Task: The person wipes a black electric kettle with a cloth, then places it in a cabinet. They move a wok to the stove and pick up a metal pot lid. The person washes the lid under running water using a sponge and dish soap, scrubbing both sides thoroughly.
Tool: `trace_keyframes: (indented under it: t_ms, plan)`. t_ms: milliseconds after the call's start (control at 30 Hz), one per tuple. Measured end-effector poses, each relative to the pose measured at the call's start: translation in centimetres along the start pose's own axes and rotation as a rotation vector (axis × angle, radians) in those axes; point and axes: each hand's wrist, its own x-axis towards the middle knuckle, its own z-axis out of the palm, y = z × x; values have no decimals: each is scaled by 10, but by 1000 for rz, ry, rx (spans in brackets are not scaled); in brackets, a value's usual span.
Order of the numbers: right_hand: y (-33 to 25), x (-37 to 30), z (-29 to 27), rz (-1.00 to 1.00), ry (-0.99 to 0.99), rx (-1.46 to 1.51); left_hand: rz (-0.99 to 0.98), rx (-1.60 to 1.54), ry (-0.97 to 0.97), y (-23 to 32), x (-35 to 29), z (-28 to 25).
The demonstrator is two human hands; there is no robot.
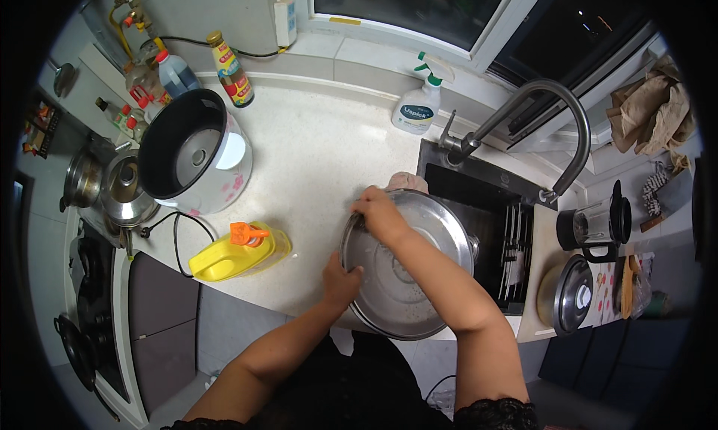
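A large round metal pan [419, 295], dull silver with a rolled rim, is tilted at the counter's front edge, overlapping the sink's left side. A small handle shows on its right side. My left hand [343, 282] grips the near left rim, thumb over the inner side. My right hand [380, 217] reaches across the pan, its fingers bent over the upper left rim; whether something small is under those fingertips is hidden. Just behind the pan lies a pinkish cloth [407, 182], partly covered by it.
Right of the pan is a dark sink [479, 202] with a rack [513, 254] and tall faucet [580, 131]. A spray bottle [419, 105] stands behind. To the left are a yellow jug [232, 258], a deep cooker [217, 172] and a sauce bottle [232, 71]. A lidded pot [565, 295] sits far right.
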Motion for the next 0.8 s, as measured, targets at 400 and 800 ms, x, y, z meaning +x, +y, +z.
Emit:
trace_keyframes:
  t_ms: [400,800]
  plan:
    - [-14,27,-48,-207,-350,-116,146,49,8,-9,1,5]
    - [9,32,-94,29,-489,-105,179,26,-31,-2,3,10]
